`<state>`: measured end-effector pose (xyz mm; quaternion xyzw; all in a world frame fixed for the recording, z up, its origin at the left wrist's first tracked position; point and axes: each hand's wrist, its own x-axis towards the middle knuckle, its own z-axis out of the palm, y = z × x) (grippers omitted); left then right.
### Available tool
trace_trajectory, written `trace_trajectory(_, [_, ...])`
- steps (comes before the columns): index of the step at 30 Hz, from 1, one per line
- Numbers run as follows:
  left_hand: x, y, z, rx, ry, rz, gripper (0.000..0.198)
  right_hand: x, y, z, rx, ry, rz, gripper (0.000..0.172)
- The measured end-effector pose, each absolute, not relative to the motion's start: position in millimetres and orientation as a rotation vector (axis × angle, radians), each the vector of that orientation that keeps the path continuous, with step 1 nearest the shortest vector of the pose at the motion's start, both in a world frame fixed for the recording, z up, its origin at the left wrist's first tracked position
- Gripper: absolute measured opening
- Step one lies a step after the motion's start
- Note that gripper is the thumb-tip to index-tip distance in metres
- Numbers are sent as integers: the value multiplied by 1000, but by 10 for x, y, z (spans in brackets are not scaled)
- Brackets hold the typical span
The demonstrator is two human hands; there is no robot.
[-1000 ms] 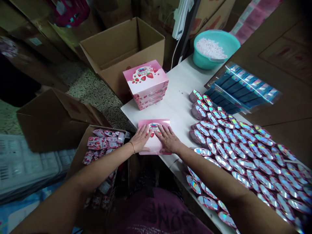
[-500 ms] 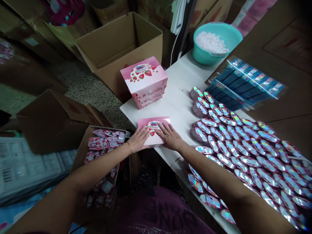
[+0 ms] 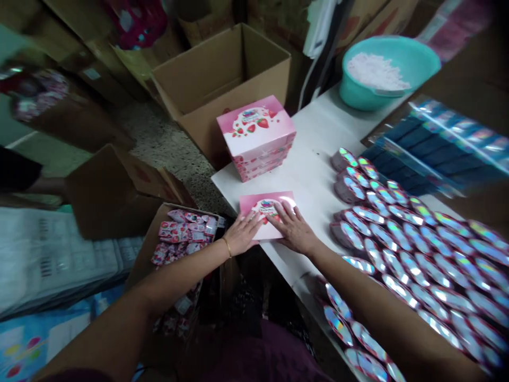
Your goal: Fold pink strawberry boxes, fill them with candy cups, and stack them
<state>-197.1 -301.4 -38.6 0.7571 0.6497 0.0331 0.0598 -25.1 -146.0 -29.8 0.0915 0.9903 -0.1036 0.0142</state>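
Observation:
A flat pink and white box (image 3: 267,232) printed with strawberries lies near the narrow end of the white table. My left hand (image 3: 242,233) rests on its left side, fingers stretched out. From the other side my right hand (image 3: 293,229) lies flat across the right part of the lid, fingers spread. Both hands press on the top without gripping anything, and they cover part of the print. Just beyond them stands a neat stack of matching strawberry boxes (image 3: 258,130).
Rows of shiny-lidded oval tubs (image 3: 401,249) fill the table's right side, near blue packs (image 3: 433,143). A turquoise basin (image 3: 366,95) holds small white pieces. Left are an open carton (image 3: 234,111), a carton of wrapped candies (image 3: 181,231) and another person's dark sleeve (image 3: 18,170).
The view has turned left, so everything sits farther right in the picture. My hands stay on the box, with the right fingers spread over its lid. More of the other person's sleeve shows.

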Motion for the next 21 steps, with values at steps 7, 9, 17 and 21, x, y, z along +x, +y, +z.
trace_trajectory(7, [-1837,-3142,-492,2241,2139,140,54,-183,-1547,-522,330,3241,-328,81])
trace_trajectory(9, [-1860,-3145,-470,2209,2169,90,54,-182,-1515,-646,285,3294,-353,80])
trace_trajectory(17, [-1883,-3194,-343,2097,2066,274,45,-91,-1572,-461,332,3279,-360,56])
trace_trajectory(21, [-1809,-3401,-315,1402,2406,761,68,241,-1671,-349,1035,3102,-908,59])
